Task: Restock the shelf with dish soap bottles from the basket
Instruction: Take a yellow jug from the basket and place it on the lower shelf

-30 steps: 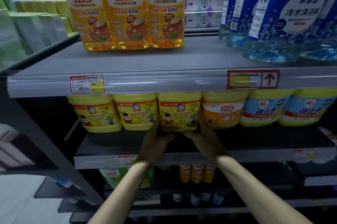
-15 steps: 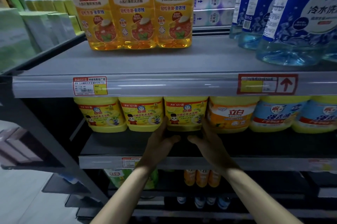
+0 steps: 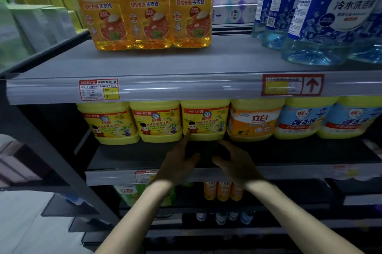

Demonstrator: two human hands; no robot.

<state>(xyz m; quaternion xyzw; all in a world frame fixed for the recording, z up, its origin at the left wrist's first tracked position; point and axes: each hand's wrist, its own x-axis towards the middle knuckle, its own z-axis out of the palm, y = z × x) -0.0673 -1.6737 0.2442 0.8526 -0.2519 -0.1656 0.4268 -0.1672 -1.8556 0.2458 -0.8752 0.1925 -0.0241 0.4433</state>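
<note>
Three yellow dish soap bottles with red-and-yellow labels stand in a row on the middle shelf (image 3: 128, 158). The rightmost of them (image 3: 204, 121) sits just above my hands. My left hand (image 3: 177, 162) is open, its fingertips touching that bottle's lower left corner. My right hand (image 3: 235, 162) is open too, a little below and in front of the bottle, apart from it. Both hands hover over the shelf's front half. No basket is in view.
An orange-labelled bottle (image 3: 254, 121) and blue-labelled yellow bottles (image 3: 303, 121) stand to the right. The upper shelf (image 3: 186, 63) holds three tall amber soap bottles (image 3: 151, 9) and big blue jugs (image 3: 330, 16). Small orange bottles (image 3: 219, 190) stand on a lower shelf.
Both hands have slid back from the sides of the rightmost yellow bottle toward the shelf's front edge and let go of it. The camera has moved closer.
</note>
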